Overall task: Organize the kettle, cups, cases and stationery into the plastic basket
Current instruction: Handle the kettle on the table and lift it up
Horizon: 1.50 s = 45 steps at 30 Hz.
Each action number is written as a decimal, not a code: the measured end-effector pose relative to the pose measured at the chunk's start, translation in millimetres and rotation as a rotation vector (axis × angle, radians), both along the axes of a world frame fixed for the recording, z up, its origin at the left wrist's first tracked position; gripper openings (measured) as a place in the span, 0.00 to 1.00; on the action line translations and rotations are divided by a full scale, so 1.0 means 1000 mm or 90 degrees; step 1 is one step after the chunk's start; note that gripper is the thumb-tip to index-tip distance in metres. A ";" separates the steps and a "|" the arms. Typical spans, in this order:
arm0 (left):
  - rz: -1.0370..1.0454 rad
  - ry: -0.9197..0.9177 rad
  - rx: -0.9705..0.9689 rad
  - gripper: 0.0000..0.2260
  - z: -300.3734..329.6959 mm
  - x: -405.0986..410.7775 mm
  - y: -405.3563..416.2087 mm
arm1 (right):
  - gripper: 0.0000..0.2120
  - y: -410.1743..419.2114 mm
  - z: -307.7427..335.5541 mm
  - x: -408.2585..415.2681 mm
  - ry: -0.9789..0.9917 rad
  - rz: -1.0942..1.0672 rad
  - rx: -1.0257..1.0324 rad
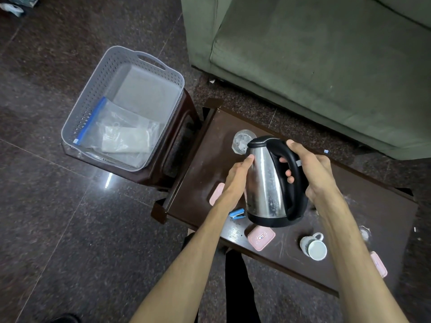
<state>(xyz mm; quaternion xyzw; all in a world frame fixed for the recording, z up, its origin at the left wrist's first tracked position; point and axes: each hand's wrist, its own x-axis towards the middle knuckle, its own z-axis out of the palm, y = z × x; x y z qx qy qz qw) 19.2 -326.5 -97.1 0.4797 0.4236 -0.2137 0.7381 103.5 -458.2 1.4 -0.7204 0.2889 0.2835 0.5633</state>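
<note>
A steel kettle (265,180) with a black handle is lifted just above the dark table (200,173). My right hand (310,173) grips its handle. My left hand (235,178) lies flat against its steel side. On the table sit a clear glass (241,141) behind the kettle, a white cup (313,247) on its side, a blue stapler (237,214), and three pink cases (261,237) (215,194) (379,264). The grey plastic basket (98,89) stands to the left on a brown stool (172,141), with a clear zip bag (121,134) inside.
A green sofa (314,66) stands right behind the table. Dark polished floor (58,217) surrounds the stool and table. A narrow gap separates the stool from the table's left edge. My dark trouser leg (240,287) shows below the table's front edge.
</note>
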 end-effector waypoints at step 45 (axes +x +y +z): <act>0.171 -0.273 0.197 0.38 0.099 0.012 0.074 | 0.28 0.040 0.039 0.012 -0.268 0.151 0.191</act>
